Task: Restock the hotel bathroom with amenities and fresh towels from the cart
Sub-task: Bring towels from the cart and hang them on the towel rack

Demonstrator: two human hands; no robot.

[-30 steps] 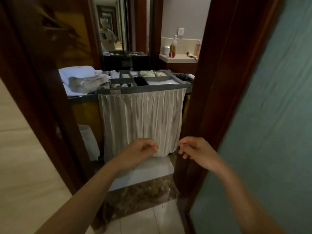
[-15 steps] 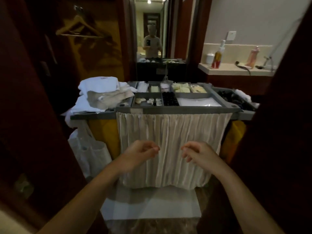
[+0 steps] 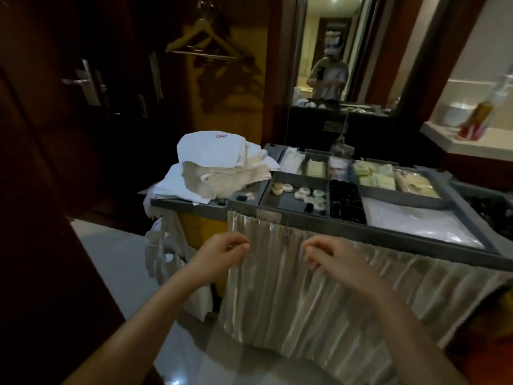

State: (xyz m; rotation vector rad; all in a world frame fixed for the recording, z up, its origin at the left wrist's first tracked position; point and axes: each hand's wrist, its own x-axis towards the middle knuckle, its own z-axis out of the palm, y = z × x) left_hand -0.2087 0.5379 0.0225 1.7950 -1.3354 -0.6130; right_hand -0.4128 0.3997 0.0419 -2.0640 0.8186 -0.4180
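Both my hands are up in front of the cart (image 3: pixel 347 234), below its front rim. My left hand (image 3: pixel 222 251) has its fingers loosely curled with the thumb near the fingertips, and there is nothing in it. My right hand (image 3: pixel 330 254) is the same, slack and empty. The hands are apart, side by side, and both hover over the pleated curtain (image 3: pixel 305 295) on the cart front; I can't tell if they touch it.

The towels (image 3: pixel 213 154) are piled at the left end of the cart top, white ones over beige, up and left of my left hand and well apart from it. The amenities sit in tray compartments beyond both hands: round soaps (image 3: pixel 299 191) nearest, above the gap between my hands, dark small items (image 3: pixel 345 201) in the next compartment to the right, pale green packets (image 3: pixel 374 175) in the back row, and clear plastic bags (image 3: pixel 416 220) front right.

A white plastic bag (image 3: pixel 163 254) hangs off the cart's left end, beside my left wrist. The worktop (image 3: pixel 472 143) at far right carries a blurred bottle (image 3: pixel 477 118).
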